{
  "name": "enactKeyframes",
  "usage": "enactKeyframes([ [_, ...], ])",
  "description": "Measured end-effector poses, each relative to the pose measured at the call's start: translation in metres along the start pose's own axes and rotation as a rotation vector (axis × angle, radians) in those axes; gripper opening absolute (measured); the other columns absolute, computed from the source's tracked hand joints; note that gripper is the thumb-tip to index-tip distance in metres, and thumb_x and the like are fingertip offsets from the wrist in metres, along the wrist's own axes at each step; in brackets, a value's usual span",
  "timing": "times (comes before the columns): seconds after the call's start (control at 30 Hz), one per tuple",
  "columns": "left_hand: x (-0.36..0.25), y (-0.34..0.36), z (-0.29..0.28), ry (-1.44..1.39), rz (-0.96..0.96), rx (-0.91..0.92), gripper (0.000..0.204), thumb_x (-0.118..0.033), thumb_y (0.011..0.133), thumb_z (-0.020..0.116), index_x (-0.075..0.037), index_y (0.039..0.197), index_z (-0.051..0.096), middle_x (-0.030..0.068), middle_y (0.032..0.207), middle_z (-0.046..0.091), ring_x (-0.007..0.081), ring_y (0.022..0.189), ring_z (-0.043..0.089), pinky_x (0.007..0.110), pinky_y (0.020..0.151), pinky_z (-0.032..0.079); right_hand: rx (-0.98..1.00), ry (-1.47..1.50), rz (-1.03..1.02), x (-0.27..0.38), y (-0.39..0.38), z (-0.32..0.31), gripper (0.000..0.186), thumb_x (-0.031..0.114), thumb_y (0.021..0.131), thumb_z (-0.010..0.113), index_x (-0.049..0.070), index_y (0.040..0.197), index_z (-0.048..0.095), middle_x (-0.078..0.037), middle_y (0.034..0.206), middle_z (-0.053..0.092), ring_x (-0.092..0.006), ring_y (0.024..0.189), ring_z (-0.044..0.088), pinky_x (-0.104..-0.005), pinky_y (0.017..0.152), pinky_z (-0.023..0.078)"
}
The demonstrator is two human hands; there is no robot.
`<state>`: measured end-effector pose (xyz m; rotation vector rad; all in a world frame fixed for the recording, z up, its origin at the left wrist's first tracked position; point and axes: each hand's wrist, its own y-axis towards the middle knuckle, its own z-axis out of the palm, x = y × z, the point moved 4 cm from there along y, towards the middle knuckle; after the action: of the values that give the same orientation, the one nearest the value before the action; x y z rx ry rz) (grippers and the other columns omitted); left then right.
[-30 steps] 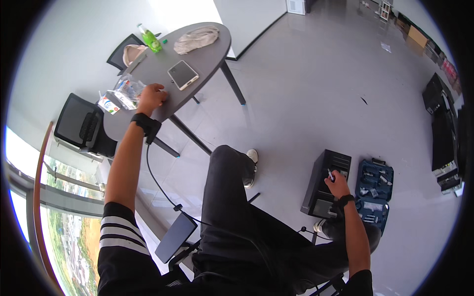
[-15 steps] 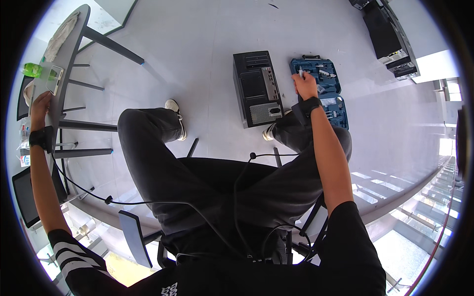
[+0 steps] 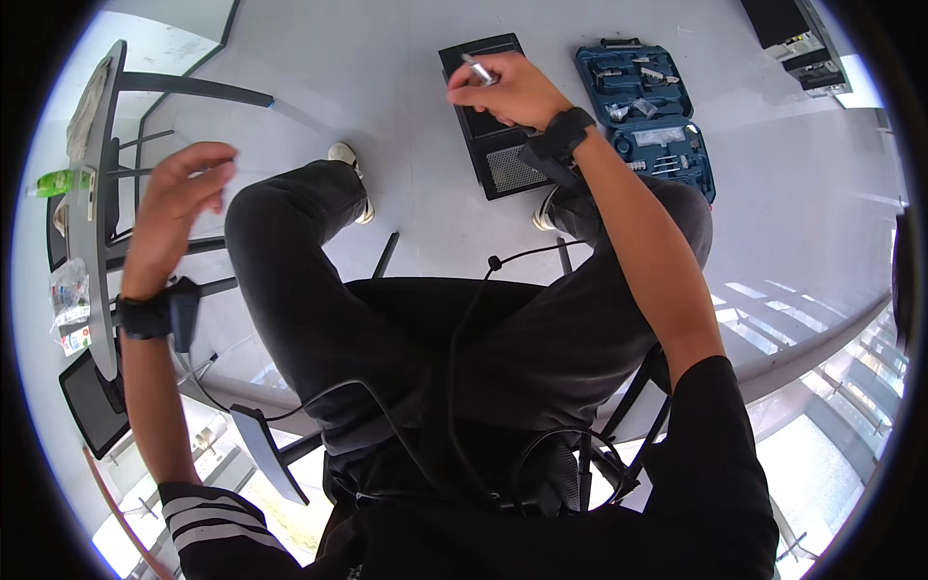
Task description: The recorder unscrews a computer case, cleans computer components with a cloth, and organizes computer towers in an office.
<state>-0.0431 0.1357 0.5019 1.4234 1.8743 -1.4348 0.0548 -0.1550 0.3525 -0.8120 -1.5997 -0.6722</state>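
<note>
In front of me my right hand (image 3: pixel 517 92) is raised over a black computer tower (image 3: pixel 514 170) lying on the floor. Its fingers are closed around a short silver rod-like tool (image 3: pixel 479 71), whose exact kind I cannot make out. The hand and wrist strap hide part of the tower. My left hand (image 3: pixel 176 208) is in the air beside the round table at left, fingers curled with the tips close together. Whatever is between them, if anything, is too small to name. To the right of the tower lies an open blue tool case (image 3: pixel 633 101) with several tools in it.
The grey table (image 3: pixel 104 319) at left bears a cloth, a green bottle (image 3: pixel 55 184) and a plastic bag (image 3: pixel 71 290). A cable (image 3: pixel 452 358) runs across my lap. More black computer hardware (image 3: pixel 812 68) stands at the far right. My shoes are close to the tower.
My right hand has moved left from the tool case to above the tower, carrying the silver tool. My left hand has come off the table toward me and to the right.
</note>
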Motion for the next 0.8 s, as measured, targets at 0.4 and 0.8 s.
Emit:
enactKeyframes([
  [0.4,0.059,0.156,0.175,-0.538,-0.347,0.42,0.015,-0.016,0.092,0.067,-0.003,0.098,0.063,-0.0036,0.082,0.054,0.0048,0.07,0.047,0.021,0.069,0.042,0.036,-0.148,-0.064,-0.052,-0.014,0.001,0.027,0.024,0.078,0.074,0.002,0.094,0.069,-0.01,0.076,0.065,-0.0191,0.067,0.06,-0.0308,0.064,0.047],
  [0.8,0.146,0.195,0.202,0.405,-0.027,0.592,0.026,-0.003,0.087,0.053,0.001,0.111,0.061,0.0051,0.087,0.063,0.0145,0.064,0.062,0.026,0.063,0.052,0.216,-0.394,0.42,-0.145,-0.044,0.012,0.021,0.016,0.075,0.07,0.0,0.089,0.068,-0.009,0.072,0.065,-0.0169,0.064,0.059,-0.0273,0.065,0.048],
])
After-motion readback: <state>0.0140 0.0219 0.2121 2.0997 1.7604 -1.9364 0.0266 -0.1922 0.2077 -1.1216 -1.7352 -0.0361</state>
